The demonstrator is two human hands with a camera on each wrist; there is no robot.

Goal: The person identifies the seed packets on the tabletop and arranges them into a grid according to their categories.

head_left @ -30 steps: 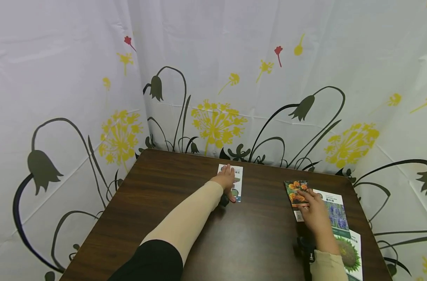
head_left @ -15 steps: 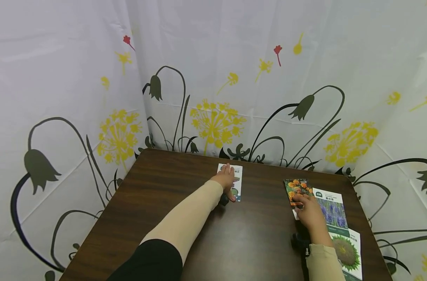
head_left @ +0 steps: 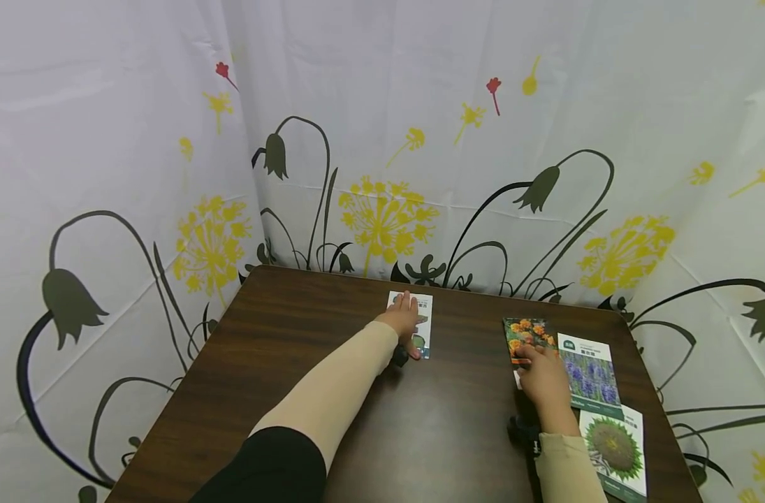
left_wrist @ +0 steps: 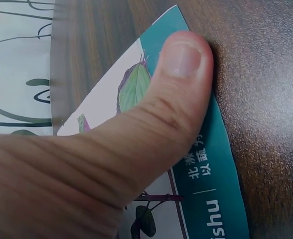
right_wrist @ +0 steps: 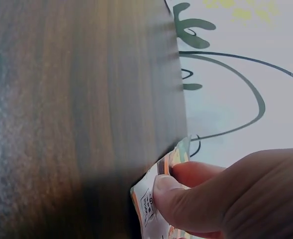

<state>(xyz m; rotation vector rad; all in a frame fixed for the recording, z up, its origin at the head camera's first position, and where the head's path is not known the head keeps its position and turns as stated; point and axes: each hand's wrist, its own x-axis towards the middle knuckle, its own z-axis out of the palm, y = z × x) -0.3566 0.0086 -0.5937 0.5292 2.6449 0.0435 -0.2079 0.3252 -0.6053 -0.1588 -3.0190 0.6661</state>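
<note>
My left hand (head_left: 402, 321) lies with straight fingers on a white seed packet (head_left: 424, 328) near the table's back edge. In the left wrist view the thumb (left_wrist: 181, 74) presses the teal border of this packet (left_wrist: 223, 164), which has a green and purple leaf picture. Over on the right, my right hand (head_left: 545, 384) holds a seed packet with orange flowers (head_left: 525, 328) by its lower part. Thumb and fingers pinch the orange-flower packet (right_wrist: 149, 199) in the right wrist view, its edge tilted up from the table there. The hand hides part of its front.
A seed packet with purple flowers (head_left: 586, 374) lies right of my right hand. It overlaps a packet with a green spiky bloom (head_left: 615, 447), nearer the front. The dark wooden table (head_left: 445, 419) backs onto a white floral curtain (head_left: 369, 84).
My right hand has moved left, off the purple-flower packet. Its fingers, spread over the orange-flower packet before, now pinch its lower part. My left hand has stayed on its packet.
</note>
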